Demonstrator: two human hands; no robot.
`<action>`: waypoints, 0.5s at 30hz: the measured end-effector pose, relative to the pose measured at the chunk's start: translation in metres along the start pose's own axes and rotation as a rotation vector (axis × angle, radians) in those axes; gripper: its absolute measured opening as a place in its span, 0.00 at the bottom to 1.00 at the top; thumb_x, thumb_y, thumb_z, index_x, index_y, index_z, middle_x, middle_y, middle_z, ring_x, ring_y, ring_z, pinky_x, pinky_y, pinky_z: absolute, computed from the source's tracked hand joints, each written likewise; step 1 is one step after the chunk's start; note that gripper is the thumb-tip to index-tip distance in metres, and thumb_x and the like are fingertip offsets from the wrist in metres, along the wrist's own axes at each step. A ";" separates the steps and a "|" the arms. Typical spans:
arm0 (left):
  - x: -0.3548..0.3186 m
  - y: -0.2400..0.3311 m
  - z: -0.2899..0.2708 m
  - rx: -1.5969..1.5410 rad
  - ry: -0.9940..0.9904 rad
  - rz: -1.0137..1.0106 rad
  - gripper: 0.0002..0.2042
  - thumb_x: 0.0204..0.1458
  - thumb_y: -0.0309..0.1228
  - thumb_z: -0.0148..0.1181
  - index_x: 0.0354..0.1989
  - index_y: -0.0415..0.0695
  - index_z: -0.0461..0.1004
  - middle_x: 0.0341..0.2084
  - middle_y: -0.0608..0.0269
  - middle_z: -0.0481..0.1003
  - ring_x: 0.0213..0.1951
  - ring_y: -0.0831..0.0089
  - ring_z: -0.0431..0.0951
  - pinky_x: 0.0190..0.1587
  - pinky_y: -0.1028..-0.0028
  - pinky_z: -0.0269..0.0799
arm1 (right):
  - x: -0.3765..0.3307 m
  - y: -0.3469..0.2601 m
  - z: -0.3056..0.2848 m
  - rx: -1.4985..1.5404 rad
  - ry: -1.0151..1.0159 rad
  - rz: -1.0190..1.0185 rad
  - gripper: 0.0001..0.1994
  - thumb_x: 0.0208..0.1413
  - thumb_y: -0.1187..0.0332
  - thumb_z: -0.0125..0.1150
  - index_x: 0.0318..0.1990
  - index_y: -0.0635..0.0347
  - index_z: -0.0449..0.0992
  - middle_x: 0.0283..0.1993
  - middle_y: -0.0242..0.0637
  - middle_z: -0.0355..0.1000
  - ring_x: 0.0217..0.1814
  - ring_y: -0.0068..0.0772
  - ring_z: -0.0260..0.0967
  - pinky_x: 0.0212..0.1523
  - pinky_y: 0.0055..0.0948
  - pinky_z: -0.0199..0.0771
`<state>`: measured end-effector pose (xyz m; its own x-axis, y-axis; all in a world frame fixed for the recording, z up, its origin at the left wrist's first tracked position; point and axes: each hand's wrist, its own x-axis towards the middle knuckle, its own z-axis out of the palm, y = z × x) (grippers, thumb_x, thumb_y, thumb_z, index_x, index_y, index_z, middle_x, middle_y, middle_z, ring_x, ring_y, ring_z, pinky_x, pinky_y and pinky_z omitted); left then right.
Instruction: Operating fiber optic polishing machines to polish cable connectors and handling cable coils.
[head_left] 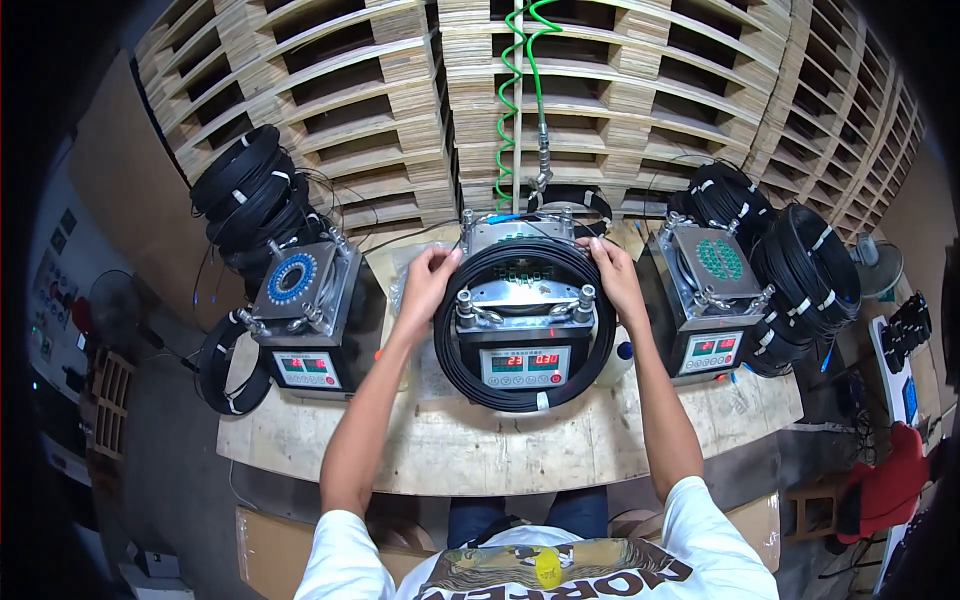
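Note:
A coil of black cable with a white tie at its lower edge hangs in front of the middle bench machine. The machine's metal plate, corner posts and lit red display show through the ring. At the coil's upper left, my left hand is closed, thumb and fingers pinching on it. My right hand grips the upper right side, its fingers closed near the rim. Behind the coil, a blue connector lies at the back of the machine. Exactly which strands each hand pinches is hard to make out.
Similar machines stand at left and right, with blue and green connectors in their plates. Stacks of cable coils flank them. A white bottle with a dark cap stands nearby. Wooden pallets rise behind; a green air hose hangs down.

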<state>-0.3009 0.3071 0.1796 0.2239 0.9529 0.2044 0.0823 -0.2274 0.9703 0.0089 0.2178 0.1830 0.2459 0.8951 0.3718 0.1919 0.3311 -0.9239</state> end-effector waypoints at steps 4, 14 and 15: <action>0.048 0.021 -0.002 0.337 -0.212 0.172 0.13 0.60 0.37 0.63 0.43 0.39 0.76 0.24 0.73 0.71 0.26 0.84 0.65 0.29 0.79 0.61 | 0.022 0.006 0.002 -0.192 -0.037 -0.081 0.17 0.69 0.62 0.50 0.46 0.68 0.80 0.27 0.33 0.73 0.31 0.22 0.68 0.37 0.27 0.70; 0.076 0.073 0.036 0.365 -0.296 0.239 0.19 0.60 0.44 0.61 0.49 0.40 0.81 0.23 0.72 0.75 0.26 0.85 0.66 0.30 0.76 0.63 | 0.053 -0.016 0.000 -0.197 -0.155 -0.159 0.13 0.64 0.73 0.51 0.52 0.62 0.80 0.27 0.23 0.67 0.24 0.14 0.55 0.24 0.21 0.56; 0.073 0.070 0.025 0.298 -0.241 0.292 0.20 0.61 0.45 0.60 0.52 0.42 0.80 0.25 0.72 0.76 0.27 0.85 0.67 0.31 0.77 0.64 | 0.051 -0.030 0.000 -0.201 -0.172 -0.067 0.14 0.61 0.75 0.51 0.50 0.66 0.80 0.41 0.39 0.80 0.41 0.25 0.72 0.45 0.25 0.71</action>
<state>-0.2545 0.3554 0.2595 0.4949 0.7752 0.3926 0.2491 -0.5594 0.7906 0.0159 0.2539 0.2295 0.0645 0.9165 0.3949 0.3911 0.3408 -0.8549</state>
